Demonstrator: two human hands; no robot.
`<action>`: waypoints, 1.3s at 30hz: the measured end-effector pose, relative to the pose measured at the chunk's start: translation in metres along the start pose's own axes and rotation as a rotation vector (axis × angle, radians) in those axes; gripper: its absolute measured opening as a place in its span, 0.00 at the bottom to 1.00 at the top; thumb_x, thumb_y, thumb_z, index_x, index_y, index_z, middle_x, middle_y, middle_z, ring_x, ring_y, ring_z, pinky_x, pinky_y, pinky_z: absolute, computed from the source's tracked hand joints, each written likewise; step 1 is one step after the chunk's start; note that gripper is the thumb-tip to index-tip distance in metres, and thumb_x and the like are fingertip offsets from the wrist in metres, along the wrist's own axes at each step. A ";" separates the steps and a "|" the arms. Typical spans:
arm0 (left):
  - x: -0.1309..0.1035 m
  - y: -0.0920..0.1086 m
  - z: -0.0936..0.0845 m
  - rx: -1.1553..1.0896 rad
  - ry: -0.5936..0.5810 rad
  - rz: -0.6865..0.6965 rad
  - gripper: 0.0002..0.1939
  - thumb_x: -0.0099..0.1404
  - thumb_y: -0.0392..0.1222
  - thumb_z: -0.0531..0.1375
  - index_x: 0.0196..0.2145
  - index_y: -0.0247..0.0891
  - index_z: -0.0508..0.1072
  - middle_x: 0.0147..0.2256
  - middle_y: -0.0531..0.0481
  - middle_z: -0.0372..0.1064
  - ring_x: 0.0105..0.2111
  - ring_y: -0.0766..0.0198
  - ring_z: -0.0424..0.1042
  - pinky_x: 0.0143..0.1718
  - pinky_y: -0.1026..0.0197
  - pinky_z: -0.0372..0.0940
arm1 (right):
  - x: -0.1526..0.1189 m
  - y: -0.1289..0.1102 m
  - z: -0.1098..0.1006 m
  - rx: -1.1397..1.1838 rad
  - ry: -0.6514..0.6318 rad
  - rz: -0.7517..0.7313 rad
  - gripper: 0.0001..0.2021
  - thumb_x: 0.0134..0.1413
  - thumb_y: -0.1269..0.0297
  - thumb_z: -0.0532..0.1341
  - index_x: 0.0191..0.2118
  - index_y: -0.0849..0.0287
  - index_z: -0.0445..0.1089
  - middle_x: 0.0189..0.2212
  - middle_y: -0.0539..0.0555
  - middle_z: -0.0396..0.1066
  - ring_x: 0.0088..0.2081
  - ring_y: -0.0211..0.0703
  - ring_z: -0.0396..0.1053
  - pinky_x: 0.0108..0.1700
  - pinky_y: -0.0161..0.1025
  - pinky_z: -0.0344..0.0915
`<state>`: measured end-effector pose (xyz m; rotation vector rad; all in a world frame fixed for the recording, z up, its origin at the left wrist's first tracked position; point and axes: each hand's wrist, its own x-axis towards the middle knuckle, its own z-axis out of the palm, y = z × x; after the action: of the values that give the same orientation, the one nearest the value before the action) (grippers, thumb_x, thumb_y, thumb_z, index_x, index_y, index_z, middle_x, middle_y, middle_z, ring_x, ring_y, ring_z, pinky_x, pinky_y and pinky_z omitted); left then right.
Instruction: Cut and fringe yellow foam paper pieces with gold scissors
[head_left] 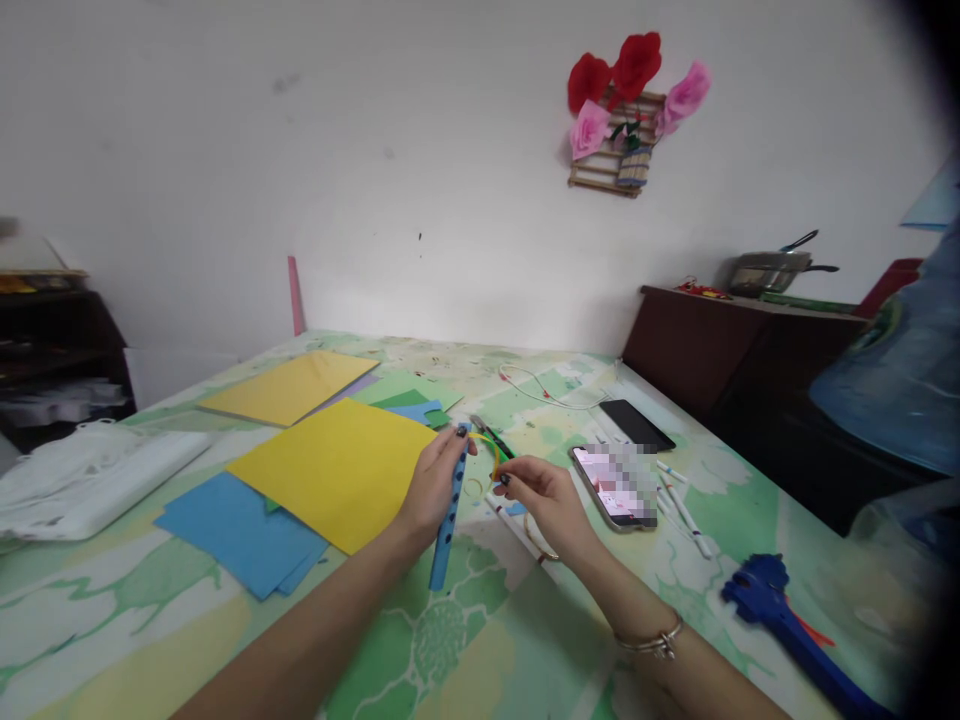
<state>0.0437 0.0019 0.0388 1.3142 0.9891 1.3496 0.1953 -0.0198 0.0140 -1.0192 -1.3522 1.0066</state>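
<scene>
My left hand (441,474) is closed around the upper part of a blue paper strip (443,555) with dark spots, which slants down toward me. From the top of that strip a thin yellow strip (495,452) curves across to my right hand (549,497). The thumb and fingers of my right hand are pinched on its far end. Just behind the hands lies a dark pen-like tool (487,434), partly covered. A white marker (517,530) rests on the patterned tablecloth beneath my right wrist.
Left of my hands lie a yellow sheet (345,470), blue sheets (240,535) and a yellow board (296,385). To the right are a lit phone (611,490), a dark tablet (636,425), several markers (686,515) and a blue glue gun (787,630). A white cable (551,398) lies behind.
</scene>
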 end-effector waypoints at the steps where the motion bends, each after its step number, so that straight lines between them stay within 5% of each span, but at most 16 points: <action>1: 0.001 0.001 -0.001 -0.004 -0.009 -0.007 0.14 0.58 0.51 0.55 0.25 0.38 0.69 0.17 0.58 0.55 0.17 0.70 0.54 0.18 0.69 0.50 | 0.000 -0.001 -0.001 -0.010 0.003 -0.001 0.07 0.45 0.64 0.62 0.31 0.61 0.72 0.29 0.54 0.73 0.29 0.40 0.71 0.34 0.38 0.66; 12: 0.013 -0.005 -0.008 -0.115 -0.099 -0.014 0.12 0.57 0.47 0.59 0.30 0.34 0.72 0.24 0.54 0.64 0.22 0.70 0.59 0.23 0.69 0.54 | -0.008 -0.009 0.001 -0.114 0.039 -0.153 0.06 0.50 0.65 0.58 0.33 0.60 0.70 0.26 0.53 0.72 0.25 0.38 0.68 0.29 0.36 0.66; 18: 0.014 -0.007 -0.008 -0.164 -0.050 -0.022 0.12 0.55 0.48 0.60 0.31 0.36 0.71 0.21 0.57 0.60 0.18 0.73 0.54 0.18 0.70 0.49 | -0.033 -0.023 0.017 -0.225 -0.237 -0.254 0.08 0.48 0.72 0.58 0.33 0.58 0.74 0.27 0.53 0.74 0.28 0.42 0.71 0.34 0.39 0.68; 23: 0.014 -0.008 -0.006 -0.239 -0.027 0.009 0.12 0.54 0.48 0.61 0.31 0.36 0.70 0.23 0.56 0.62 0.19 0.73 0.58 0.18 0.70 0.53 | -0.044 -0.023 0.028 -0.397 -0.519 -0.286 0.24 0.48 0.74 0.57 0.53 0.54 0.64 0.47 0.56 0.70 0.44 0.45 0.69 0.45 0.42 0.67; 31: 0.015 -0.005 -0.009 -0.329 0.003 0.025 0.10 0.54 0.44 0.62 0.29 0.34 0.70 0.25 0.53 0.66 0.23 0.71 0.64 0.22 0.68 0.59 | -0.036 0.011 0.026 -0.588 -0.350 -0.259 0.31 0.48 0.73 0.57 0.60 0.60 0.52 0.59 0.62 0.53 0.60 0.50 0.50 0.58 0.52 0.52; 39: 0.007 0.001 -0.001 -0.393 -0.046 -0.035 0.09 0.53 0.42 0.62 0.29 0.33 0.70 0.25 0.52 0.68 0.22 0.70 0.67 0.22 0.68 0.62 | -0.031 0.009 0.025 -0.578 -0.396 -0.186 0.39 0.47 0.74 0.58 0.64 0.54 0.42 0.65 0.57 0.34 0.64 0.51 0.35 0.61 0.52 0.43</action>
<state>0.0433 0.0091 0.0410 1.0203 0.6691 1.3955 0.1707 -0.0475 -0.0034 -1.1153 -2.1034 0.7066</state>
